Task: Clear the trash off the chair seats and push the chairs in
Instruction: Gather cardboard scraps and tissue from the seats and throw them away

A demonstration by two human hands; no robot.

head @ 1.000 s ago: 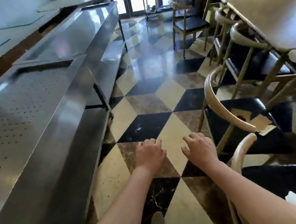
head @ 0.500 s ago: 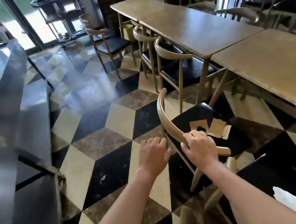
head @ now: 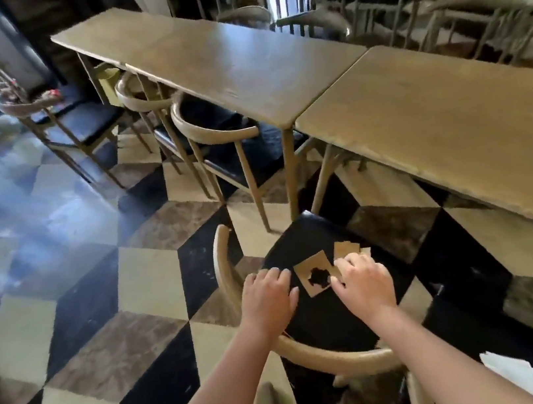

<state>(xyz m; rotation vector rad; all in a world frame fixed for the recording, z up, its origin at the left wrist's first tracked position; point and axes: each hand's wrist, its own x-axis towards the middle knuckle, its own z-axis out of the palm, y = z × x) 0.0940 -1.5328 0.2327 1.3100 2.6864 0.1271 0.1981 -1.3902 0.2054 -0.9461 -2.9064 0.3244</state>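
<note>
A chair with a curved wooden back and a black seat stands pulled out from the table, right below me. On the seat lies a torn brown cardboard piece with a ragged hole, and smaller brown scraps lie just beyond it. My left hand hovers over the seat to the left of the cardboard, fingers loosely apart, holding nothing. My right hand rests at the right edge of the cardboard, fingertips touching it; no grip shows.
Two long wooden tables run along the right. Two chairs stand tucked at the far table and another chair stands out on the checkered floor. A white paper scrap lies on a dark seat at lower right.
The view has swung right from the steel counter to the tables. Both hands have moved forward over the chair back and down to the seat with the cardboard.
</note>
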